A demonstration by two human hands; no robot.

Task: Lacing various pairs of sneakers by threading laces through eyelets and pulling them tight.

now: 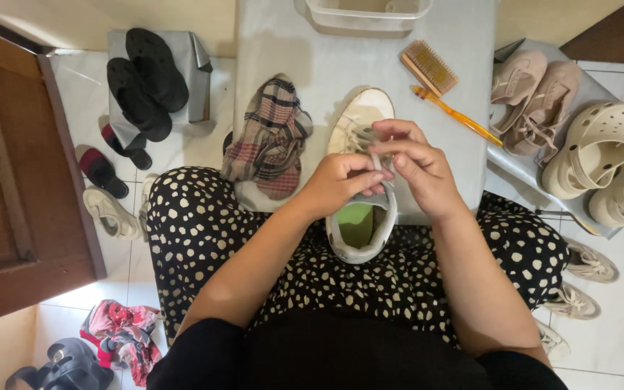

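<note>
We pinch the shoelace (375,160) of the white sneaker (360,180) on the counter (312,58), left hand (341,184) and right hand (417,167) both clamped on it, directly over the tongue. We judge the lacing is underway; the next pull needs steady tension. A plaid cloth (272,137) lies left of our grip.

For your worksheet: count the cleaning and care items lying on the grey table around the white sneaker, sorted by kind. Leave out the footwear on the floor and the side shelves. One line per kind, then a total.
Scrub brush: 1
Orange toothbrush: 1
Plaid cloth: 1
Clear plastic tub: 1
Total: 4
</note>
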